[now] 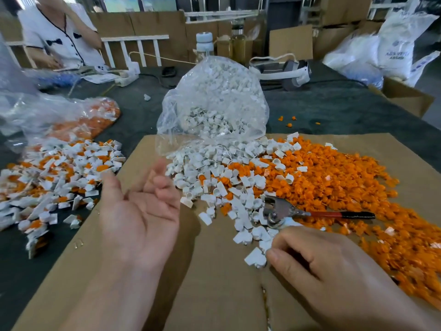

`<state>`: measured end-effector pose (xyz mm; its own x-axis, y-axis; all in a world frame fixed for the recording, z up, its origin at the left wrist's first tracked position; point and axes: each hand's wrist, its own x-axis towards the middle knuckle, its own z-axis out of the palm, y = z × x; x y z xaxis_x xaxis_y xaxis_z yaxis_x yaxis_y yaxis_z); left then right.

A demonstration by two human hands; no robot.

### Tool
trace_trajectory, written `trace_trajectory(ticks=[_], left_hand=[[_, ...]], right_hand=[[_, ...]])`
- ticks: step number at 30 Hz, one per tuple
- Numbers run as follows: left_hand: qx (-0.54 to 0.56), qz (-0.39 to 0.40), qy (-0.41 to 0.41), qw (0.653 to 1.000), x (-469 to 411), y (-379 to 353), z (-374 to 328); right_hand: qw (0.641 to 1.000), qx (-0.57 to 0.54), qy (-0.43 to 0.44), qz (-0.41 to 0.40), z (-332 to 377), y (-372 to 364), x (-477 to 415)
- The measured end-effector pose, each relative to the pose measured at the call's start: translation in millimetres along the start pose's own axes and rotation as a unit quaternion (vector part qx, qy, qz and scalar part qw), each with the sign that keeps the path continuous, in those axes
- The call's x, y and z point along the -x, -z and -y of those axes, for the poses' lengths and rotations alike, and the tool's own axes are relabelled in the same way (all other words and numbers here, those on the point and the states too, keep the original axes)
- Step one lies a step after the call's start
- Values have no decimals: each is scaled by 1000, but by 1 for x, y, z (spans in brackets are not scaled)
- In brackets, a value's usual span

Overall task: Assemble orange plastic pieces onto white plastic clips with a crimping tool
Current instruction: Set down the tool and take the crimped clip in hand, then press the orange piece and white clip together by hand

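My left hand hovers palm up over the cardboard sheet, fingers relaxed, holding nothing. My right hand lies low at the near edge of the white clips pile, its fingertips touching a white clip; whether it pinches the clip is unclear. The crimping tool, metal head with red and black handles, lies just beyond my right hand among the parts. A large heap of orange pieces spreads to the right.
A clear bag of white clips stands behind the pile. On the left lie a heap of assembled white-and-orange parts and a bag of orange pieces. Another person sits at the far left. A cardboard box sits at the right.
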<state>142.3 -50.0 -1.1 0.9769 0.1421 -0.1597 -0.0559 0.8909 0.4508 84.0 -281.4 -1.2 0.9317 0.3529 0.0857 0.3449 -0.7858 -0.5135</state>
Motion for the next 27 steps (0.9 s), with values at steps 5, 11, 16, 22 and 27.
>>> trace_trajectory(ticks=[5,11,16,22,27], left_hand=[[-75,-62,39,994,-4,5,12],[-551,-14,-13,834,4,10,15],[-872,168,-94,450,29,10,38],[-867,231,-111,427,30,13,44],[-857,292,-141,400,32,15,48]], right_hand=[[998,59,0,21,2,-2,0],[991,135,-11,17,2,-5,2],[980,196,-1,16,-4,-9,0],[983,182,8,0,-9,-13,-1],[988,154,2,-30,-11,-13,2]])
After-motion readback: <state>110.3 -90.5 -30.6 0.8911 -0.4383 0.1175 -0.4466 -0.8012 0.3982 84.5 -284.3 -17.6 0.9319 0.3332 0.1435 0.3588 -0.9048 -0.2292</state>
